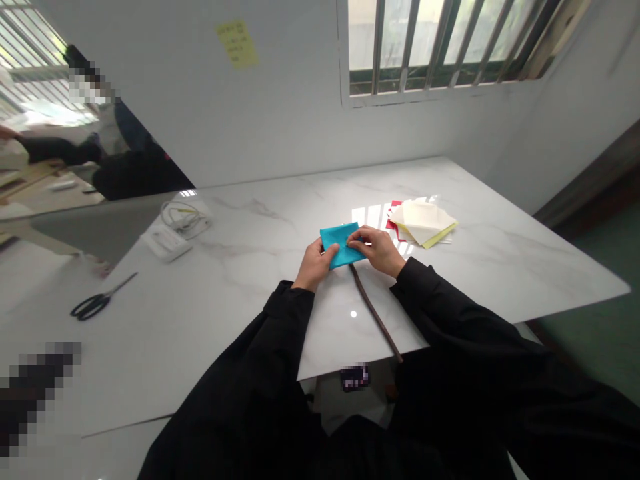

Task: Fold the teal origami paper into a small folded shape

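A bright blue folded piece (340, 237), cloth or crepe paper by its look, is held just above the white table. Along its left edge, my left hand (315, 263) grips it with the thumb on top. My right hand (379, 248) reaches over its right side, thumb and fingertips pinched together at the surface. Whether those fingertips hold a fold of the blue piece or something small, I cannot make out. Below it lies a thin, dark brown stick (373, 308), running toward the table's front edge; its upper end is hidden by the blue piece.
Beyond my right hand is a pile of cream, yellow and red sheets (423, 220). To the left are black-handled scissors (100, 303), a white box-like device (166, 241) and a coiled white cable (184, 220). A barred window (440, 47) and yellow note (237, 45) are on the wall.
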`<state>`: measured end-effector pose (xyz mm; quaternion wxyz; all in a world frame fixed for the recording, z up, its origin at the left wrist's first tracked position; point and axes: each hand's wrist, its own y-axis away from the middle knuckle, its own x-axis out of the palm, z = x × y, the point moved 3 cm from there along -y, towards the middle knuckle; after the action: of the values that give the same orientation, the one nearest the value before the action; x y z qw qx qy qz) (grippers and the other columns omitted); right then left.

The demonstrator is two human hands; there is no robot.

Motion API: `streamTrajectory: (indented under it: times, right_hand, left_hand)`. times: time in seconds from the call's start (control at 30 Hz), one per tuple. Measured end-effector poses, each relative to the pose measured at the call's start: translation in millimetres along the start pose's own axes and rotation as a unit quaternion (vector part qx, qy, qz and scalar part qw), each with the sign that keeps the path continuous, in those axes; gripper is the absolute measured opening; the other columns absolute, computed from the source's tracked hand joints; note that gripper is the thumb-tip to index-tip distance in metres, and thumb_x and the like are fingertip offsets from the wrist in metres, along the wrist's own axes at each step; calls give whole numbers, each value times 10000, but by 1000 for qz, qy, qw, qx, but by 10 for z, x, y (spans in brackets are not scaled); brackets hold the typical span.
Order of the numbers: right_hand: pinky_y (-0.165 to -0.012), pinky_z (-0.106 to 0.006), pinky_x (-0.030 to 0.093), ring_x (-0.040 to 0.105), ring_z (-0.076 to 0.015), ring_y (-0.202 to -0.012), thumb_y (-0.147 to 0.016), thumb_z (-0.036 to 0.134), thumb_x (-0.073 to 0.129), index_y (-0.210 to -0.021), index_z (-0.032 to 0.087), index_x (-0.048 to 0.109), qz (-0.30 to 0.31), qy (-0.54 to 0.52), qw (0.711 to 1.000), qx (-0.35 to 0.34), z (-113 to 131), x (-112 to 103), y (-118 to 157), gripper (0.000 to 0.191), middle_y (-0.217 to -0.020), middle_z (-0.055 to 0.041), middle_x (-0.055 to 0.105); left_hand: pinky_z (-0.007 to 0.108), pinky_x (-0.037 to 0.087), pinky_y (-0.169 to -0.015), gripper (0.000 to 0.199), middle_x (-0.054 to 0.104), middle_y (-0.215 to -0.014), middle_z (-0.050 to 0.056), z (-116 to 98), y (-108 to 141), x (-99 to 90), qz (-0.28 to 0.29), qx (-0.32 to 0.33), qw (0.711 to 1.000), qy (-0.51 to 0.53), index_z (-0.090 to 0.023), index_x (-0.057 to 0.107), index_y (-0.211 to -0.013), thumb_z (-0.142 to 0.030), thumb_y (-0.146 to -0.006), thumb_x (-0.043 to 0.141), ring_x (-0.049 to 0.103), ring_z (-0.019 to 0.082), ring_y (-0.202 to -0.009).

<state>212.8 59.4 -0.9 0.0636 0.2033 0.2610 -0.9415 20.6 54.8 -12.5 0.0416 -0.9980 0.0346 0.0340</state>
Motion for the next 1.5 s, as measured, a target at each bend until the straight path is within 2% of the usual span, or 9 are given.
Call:
streamTrajectory:
  times: [0.13, 0.4, 0.63, 0.97, 1.13, 1.5]
  right_hand:
    - [-784, -322, 537, 644, -179, -813, -966, 214, 721, -910, 198, 772, -4, 6, 1000, -15, 31, -12, 5, 78, -956, -56, 724]
    - [-737, -299, 524, 614, -163, -770, -983, 186, 714, -909, 201, 768, -17, 53, 997, -47, 76, -24, 12, 93, -917, -34, 667]
    - [-763, -313, 534, 630, -177, -809, -995, 173, 699, -912, 202, 766, -6, 74, 995, -63, 96, -23, 10, 111, -921, -38, 656]
    - [-757, -320, 530, 616, -174, -795, -977, 169, 721, -907, 205, 764, -9, 77, 995, -55, 120, -18, 17, 90, -909, -35, 640]
    - [-765, -322, 527, 612, -172, -790, -989, 170, 714, -910, 203, 760, 4, 81, 995, -64, 116, -17, 17, 97, -905, -31, 624]
    - [-777, -326, 519, 600, -170, -783, -1009, 178, 694, -926, 208, 770, 14, 92, 993, -67, 138, -27, 29, 117, -905, -30, 611]
  left_hand:
    - [333, 556, -817, 538, 786, -905, 76, 33, -20, -6, 15, -9, 998, 60, -116, 761, -987, -536, -687, 911, 692, 213, -822]
    - [396, 591, -929, 645, 831, -1005, 105, 69, -22, 5, 15, -36, 991, 131, -111, 806, -1075, -523, -617, 997, 748, 244, -883]
    - [388, 603, -879, 625, 826, -950, 94, 73, -8, 0, 1, -44, 992, 116, -112, 806, -1025, -511, -591, 1011, 739, 234, -846]
    - [378, 609, -844, 657, 831, -1017, 117, 49, 2, -3, 8, -45, 992, 120, -118, 807, -1061, -518, -582, 1011, 745, 246, -877]
    - [364, 597, -814, 628, 825, -961, 101, 46, 6, -4, -2, -42, 993, 107, -120, 800, -1034, -513, -589, 1005, 729, 231, -837]
    - [377, 600, -831, 622, 821, -938, 96, 48, 9, 10, -10, -41, 994, 106, -124, 803, -1024, -525, -593, 1003, 729, 233, -834]
